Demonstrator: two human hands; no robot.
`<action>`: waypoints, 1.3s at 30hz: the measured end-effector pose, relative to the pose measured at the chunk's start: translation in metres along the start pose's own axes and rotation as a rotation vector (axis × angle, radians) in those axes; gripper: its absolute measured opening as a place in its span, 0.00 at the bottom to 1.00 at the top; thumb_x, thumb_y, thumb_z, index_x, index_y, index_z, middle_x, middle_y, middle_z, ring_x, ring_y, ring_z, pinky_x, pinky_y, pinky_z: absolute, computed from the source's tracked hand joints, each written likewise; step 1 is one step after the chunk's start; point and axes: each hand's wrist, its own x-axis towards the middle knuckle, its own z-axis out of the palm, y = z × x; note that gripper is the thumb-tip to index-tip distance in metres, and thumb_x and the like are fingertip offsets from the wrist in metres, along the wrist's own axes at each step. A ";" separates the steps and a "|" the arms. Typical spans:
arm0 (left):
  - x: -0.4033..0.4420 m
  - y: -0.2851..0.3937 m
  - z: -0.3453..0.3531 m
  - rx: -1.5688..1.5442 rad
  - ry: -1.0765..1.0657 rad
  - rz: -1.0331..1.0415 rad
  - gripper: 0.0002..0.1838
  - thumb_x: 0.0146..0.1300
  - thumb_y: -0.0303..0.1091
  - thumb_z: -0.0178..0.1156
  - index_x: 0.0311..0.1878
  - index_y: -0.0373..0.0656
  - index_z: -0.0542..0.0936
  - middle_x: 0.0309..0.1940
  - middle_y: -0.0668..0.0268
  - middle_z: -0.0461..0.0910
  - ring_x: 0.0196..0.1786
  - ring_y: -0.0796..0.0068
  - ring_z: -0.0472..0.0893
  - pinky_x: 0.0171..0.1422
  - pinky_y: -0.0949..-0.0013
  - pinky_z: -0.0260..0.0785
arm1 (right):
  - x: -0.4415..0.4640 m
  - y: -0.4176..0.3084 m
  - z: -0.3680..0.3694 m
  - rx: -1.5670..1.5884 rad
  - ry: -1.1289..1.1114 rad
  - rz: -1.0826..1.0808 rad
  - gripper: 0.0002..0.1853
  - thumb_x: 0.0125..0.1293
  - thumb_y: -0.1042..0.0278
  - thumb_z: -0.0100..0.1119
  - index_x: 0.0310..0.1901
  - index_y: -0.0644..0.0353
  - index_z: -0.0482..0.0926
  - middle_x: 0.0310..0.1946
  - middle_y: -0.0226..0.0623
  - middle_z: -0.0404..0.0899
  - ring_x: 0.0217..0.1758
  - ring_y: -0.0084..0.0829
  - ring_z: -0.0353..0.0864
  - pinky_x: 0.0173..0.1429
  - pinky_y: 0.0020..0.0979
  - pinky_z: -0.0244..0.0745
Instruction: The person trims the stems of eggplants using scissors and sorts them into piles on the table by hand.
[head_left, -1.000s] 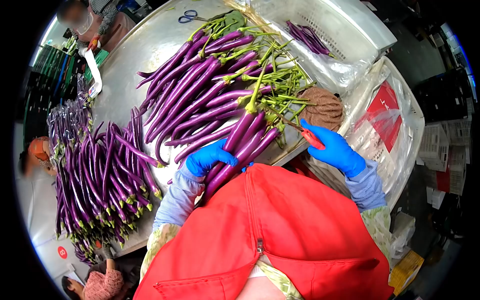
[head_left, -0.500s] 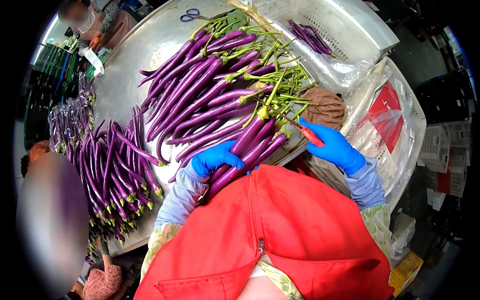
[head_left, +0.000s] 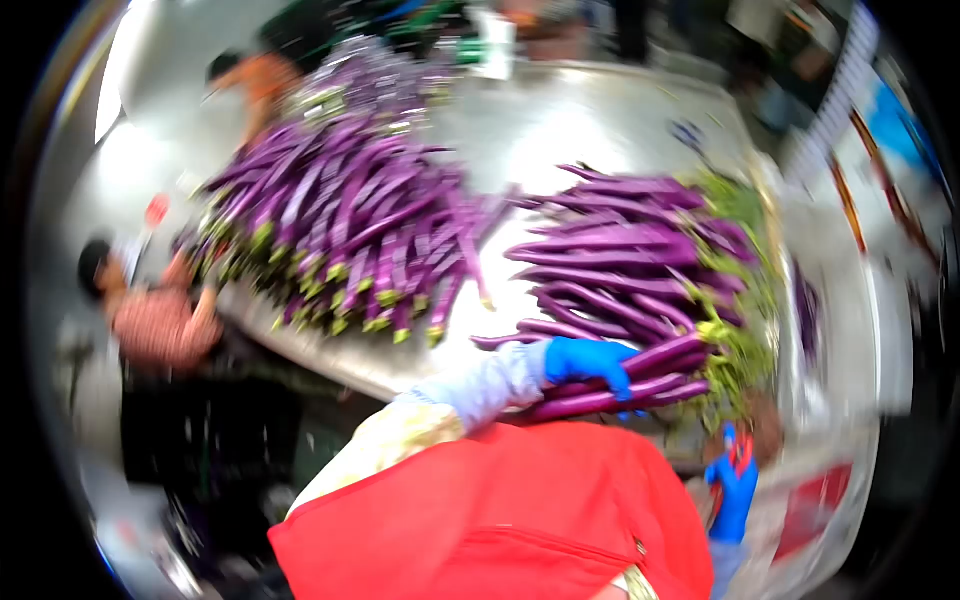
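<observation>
My left hand point(head_left: 592, 368) is closed around a few long purple eggplants point(head_left: 655, 390) at the near edge of the table, their green stem ends pointing right. My right hand point(head_left: 735, 490) grips red-handled scissors point(head_left: 741, 452); motion smears their blades. The scissors are beside a brown cloth-like bundle point(head_left: 768, 430), a little away from the stems of the held eggplants. Beyond my left hand lies a row of loose eggplants point(head_left: 610, 245), with a heap of cut green stems point(head_left: 745, 375) along their right side.
Another eggplant pile point(head_left: 350, 220) covers the table's left part, with plastic-wrapped ones point(head_left: 370, 80) behind. Blue-handled scissors point(head_left: 690, 135) lie at the far right. A white crate point(head_left: 885, 340) and a plastic-lined bin point(head_left: 835, 500) stand right. A person in a pinkish top point(head_left: 165, 325) is at left.
My view has swung left, blurring the scene and bringing more people into sight. My right hand has drawn the scissors back from the stems. My left hand still holds the eggplants.
</observation>
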 end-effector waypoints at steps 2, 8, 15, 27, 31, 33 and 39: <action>-0.025 0.027 0.007 0.072 0.164 0.187 0.38 0.47 0.26 0.67 0.64 0.36 0.64 0.47 0.55 0.79 0.47 0.66 0.80 0.52 0.67 0.75 | 0.000 0.000 0.012 -0.042 0.005 -0.017 0.32 0.57 0.76 0.54 0.65 0.70 0.60 0.28 0.33 0.77 0.20 0.18 0.68 0.26 0.19 0.63; -0.124 0.100 -0.003 0.182 0.603 0.839 0.29 0.52 0.32 0.61 0.58 0.33 0.70 0.47 0.55 0.79 0.48 0.65 0.80 0.58 0.65 0.71 | 0.025 0.011 0.011 -0.185 -0.107 0.010 0.29 0.59 0.70 0.56 0.63 0.69 0.63 0.26 0.33 0.78 0.25 0.22 0.73 0.34 0.21 0.67; -0.268 0.200 -0.048 0.021 0.912 1.678 0.11 0.61 0.35 0.52 0.40 0.38 0.78 0.31 0.64 0.78 0.33 0.70 0.78 0.42 0.67 0.74 | 0.028 -0.027 0.062 -0.308 -0.133 0.169 0.14 0.56 0.70 0.63 0.44 0.63 0.77 0.23 0.30 0.77 0.23 0.21 0.72 0.29 0.24 0.67; -0.484 0.269 -0.141 0.415 2.714 0.427 0.28 0.61 0.48 0.52 0.63 0.45 0.69 0.61 0.60 0.70 0.59 0.61 0.74 0.63 0.57 0.67 | 0.053 -0.023 0.093 -0.351 -0.088 0.210 0.20 0.58 0.68 0.60 0.50 0.66 0.70 0.26 0.34 0.79 0.24 0.22 0.73 0.30 0.23 0.68; -0.486 0.259 -0.146 1.101 2.190 -1.039 0.25 0.64 0.50 0.52 0.60 0.49 0.75 0.59 0.60 0.74 0.59 0.60 0.76 0.64 0.59 0.66 | 0.058 -0.021 0.093 -0.329 -0.108 0.163 0.26 0.58 0.69 0.59 0.57 0.68 0.65 0.28 0.34 0.79 0.24 0.22 0.73 0.30 0.22 0.67; -0.496 0.248 -0.158 1.240 2.094 -0.900 0.28 0.64 0.53 0.49 0.59 0.42 0.74 0.58 0.57 0.75 0.59 0.58 0.76 0.63 0.57 0.68 | 0.056 -0.019 0.089 -0.315 -0.122 0.112 0.29 0.58 0.70 0.58 0.61 0.69 0.63 0.29 0.34 0.79 0.24 0.21 0.73 0.30 0.22 0.67; -0.543 0.243 -0.207 1.797 1.599 -1.811 0.30 0.66 0.52 0.47 0.60 0.36 0.72 0.58 0.53 0.74 0.59 0.57 0.75 0.63 0.56 0.68 | 0.046 -0.004 0.086 -0.052 -0.053 0.123 0.32 0.56 0.68 0.62 0.63 0.65 0.65 0.27 0.30 0.75 0.23 0.19 0.70 0.28 0.21 0.63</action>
